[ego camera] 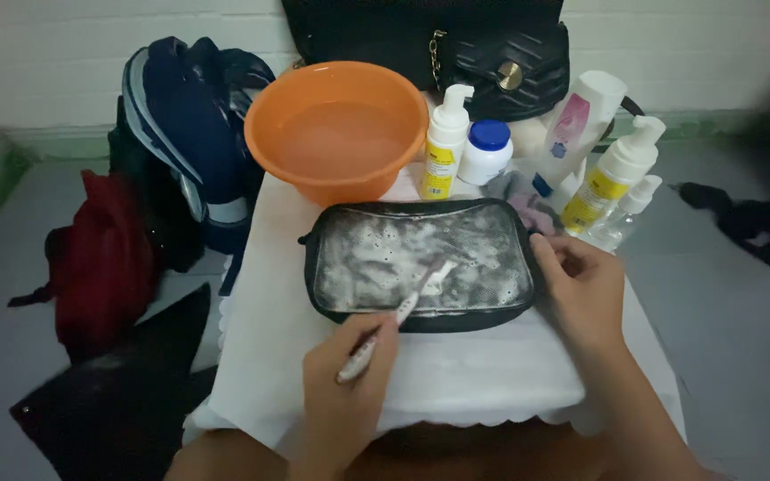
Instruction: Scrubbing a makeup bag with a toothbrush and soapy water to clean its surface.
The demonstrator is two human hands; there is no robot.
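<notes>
Closest to the viewer, the person's left hand (342, 383) is curled around the handle of a small brush (394, 319) that looks like a toothbrush, gripped low on the shaft so the head reaches out over a black pouch (421, 267). The bristle end rests on the pouch's clear front panel, which is covered in white foam; the slanted grip lets the head lie flat against the plastic. Her right hand (581, 289) presses against the pouch's right end, fingers bent over the edge, apparently to keep it from sliding under the brush.

The pouch lies flat on a white cloth (456, 374) spread over a small table, which keeps the suds off the surface below. Just behind it stands an orange basin (336, 125) holding water, close enough to dip into. To the right of the basin cluster two yellow-labelled pump bottles (446, 142), a white jar with a blue lid (486, 151) and a taller white bottle (581, 120). A black handbag (456, 44) sits at the back; a navy backpack (189, 134) and a red bag (104, 258) rest on the floor to the left.
</notes>
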